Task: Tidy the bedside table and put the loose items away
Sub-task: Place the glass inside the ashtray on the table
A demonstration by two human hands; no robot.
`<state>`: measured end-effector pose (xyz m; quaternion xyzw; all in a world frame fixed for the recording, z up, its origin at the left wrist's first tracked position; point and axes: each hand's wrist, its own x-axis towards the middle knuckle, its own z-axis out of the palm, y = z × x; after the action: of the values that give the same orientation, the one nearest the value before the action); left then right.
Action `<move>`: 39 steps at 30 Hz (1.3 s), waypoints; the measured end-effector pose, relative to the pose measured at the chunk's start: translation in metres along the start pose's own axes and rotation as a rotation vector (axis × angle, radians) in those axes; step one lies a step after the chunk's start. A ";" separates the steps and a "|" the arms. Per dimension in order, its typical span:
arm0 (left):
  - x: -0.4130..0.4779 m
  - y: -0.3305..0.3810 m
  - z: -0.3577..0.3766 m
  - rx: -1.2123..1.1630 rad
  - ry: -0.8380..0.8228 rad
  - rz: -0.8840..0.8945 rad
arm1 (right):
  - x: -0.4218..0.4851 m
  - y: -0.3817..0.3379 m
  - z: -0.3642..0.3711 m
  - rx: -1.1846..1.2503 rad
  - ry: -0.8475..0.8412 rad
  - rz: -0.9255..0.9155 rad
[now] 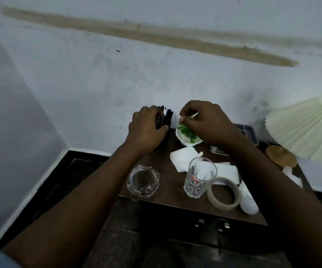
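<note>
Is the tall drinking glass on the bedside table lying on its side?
No, the tall drinking glass stands upright on the bedside table, its open mouth facing up, beside the roll of tape.

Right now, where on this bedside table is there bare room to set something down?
One bare dark wood strip lies between the clear glass ashtray and the tall clear drinking glass, below the white tissues. The right side is crowded: beige tape roll, white bulb, round wooden lamp base.

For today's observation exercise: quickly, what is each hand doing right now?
Left hand: closed around a bundle of pens.
Right hand: fingers pinched on a small pale item above the white bowl; item unclear.
</note>
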<state>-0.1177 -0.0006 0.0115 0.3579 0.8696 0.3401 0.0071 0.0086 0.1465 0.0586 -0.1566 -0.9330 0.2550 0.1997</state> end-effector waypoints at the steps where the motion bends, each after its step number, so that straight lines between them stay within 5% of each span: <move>1: -0.007 0.006 -0.002 0.024 -0.065 -0.027 | -0.015 -0.005 -0.007 0.011 0.003 0.012; 5: -0.044 0.015 -0.003 0.116 -0.272 -0.134 | -0.067 -0.006 -0.018 0.034 0.007 0.093; 12: -0.104 -0.027 0.028 0.323 -0.358 -0.353 | -0.117 0.025 0.011 -0.142 -0.320 0.177; 19: -0.095 -0.040 0.040 0.275 -0.470 -0.424 | -0.107 0.039 0.035 -0.117 -0.405 0.184; 26: -0.092 -0.047 0.046 0.326 -0.377 -0.385 | -0.090 0.035 0.042 -0.035 -0.214 0.162; 28: -0.086 -0.051 0.040 0.088 -0.245 -0.384 | -0.081 0.031 0.036 0.088 -0.009 0.188; 31: -0.075 -0.045 0.032 -0.740 -0.070 -0.530 | -0.065 0.023 0.026 0.441 0.314 0.308; 34: -0.068 -0.042 0.026 -1.483 -0.174 -0.780 | -0.056 0.015 0.020 0.843 0.503 0.412; 36: -0.069 -0.044 0.028 -1.716 -0.237 -0.901 | -0.055 0.009 0.021 0.942 0.517 0.404; 39: -0.071 -0.045 0.030 -1.719 -0.297 -0.985 | -0.058 -0.001 0.026 0.872 0.464 0.332</move>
<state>-0.0851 -0.0506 -0.0553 -0.1299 0.3702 0.7642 0.5119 0.0470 0.1118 0.0213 -0.2573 -0.6338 0.6068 0.4049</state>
